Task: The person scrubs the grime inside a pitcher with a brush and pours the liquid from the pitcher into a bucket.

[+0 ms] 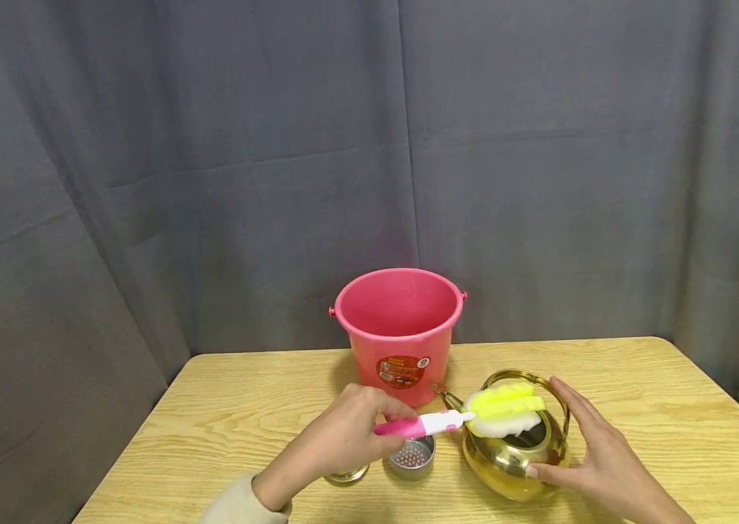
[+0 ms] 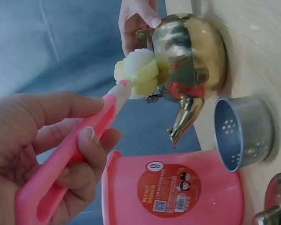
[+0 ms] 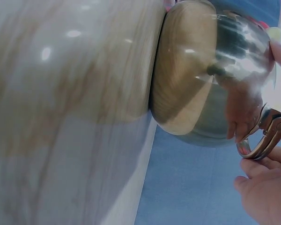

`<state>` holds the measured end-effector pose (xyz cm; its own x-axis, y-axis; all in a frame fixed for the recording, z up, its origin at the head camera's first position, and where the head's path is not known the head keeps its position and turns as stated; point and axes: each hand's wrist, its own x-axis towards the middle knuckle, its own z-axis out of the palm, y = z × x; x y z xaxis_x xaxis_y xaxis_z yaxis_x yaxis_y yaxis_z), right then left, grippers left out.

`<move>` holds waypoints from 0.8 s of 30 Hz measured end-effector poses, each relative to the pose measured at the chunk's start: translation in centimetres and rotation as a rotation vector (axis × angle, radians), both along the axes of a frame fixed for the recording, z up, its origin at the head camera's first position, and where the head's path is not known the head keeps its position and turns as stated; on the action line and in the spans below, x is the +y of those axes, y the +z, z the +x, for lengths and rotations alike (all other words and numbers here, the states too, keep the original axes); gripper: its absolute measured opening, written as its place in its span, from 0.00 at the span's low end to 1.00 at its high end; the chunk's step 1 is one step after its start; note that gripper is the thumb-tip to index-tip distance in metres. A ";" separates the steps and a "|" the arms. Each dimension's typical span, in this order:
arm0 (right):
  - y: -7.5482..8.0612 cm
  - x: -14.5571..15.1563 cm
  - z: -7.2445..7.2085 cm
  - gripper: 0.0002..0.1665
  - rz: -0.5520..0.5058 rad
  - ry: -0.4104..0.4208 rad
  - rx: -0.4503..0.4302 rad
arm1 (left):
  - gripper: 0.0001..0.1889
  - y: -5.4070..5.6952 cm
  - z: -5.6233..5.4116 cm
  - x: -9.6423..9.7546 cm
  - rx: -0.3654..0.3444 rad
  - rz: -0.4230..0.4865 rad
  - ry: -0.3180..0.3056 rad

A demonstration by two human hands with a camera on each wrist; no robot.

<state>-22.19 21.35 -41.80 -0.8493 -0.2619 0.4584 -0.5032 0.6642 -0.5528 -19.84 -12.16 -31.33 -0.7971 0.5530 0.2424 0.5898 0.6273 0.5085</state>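
Note:
In the head view my left hand (image 1: 351, 426) grips the pink and white handle (image 1: 431, 424) of a sponge brush. Its yellow and white sponge head (image 1: 503, 410) is over the open mouth of a shiny brass kettle (image 1: 507, 466). The kettle stands upright, its spout pointing toward the bucket. My right hand (image 1: 598, 451) holds the kettle from the right, thumb on its shoulder and fingers against the arched handle (image 1: 564, 407). In the right wrist view, fingertips touch the base of that handle (image 3: 267, 133). Whether the sponge touches the kettle's rim cannot be told.
A pink bucket (image 1: 402, 349) with a red label stands behind the hands. Between the hands sits a perforated metal strainer cup (image 1: 412, 458). A brass lid (image 1: 347, 477) lies partly hidden under the left forearm. Grey curtains (image 1: 278, 182) hang behind the wooden table (image 1: 232, 415).

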 end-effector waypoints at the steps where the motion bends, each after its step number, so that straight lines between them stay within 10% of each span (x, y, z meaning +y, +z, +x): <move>1: 0.0 0.0 0.0 0.70 -0.001 0.002 0.001 | 0.11 -0.1 0.1 0.0 -0.005 0.004 0.008; 24: -0.1 0.0 0.0 0.70 0.003 0.002 0.022 | 0.17 -3.3 2.7 -0.9 -0.110 0.165 0.099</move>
<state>-22.15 21.30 -41.85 -0.8386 -0.2648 0.4761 -0.5163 0.6652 -0.5394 -17.17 -13.05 -34.63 -0.8721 0.4309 0.2318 0.4651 0.5826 0.6666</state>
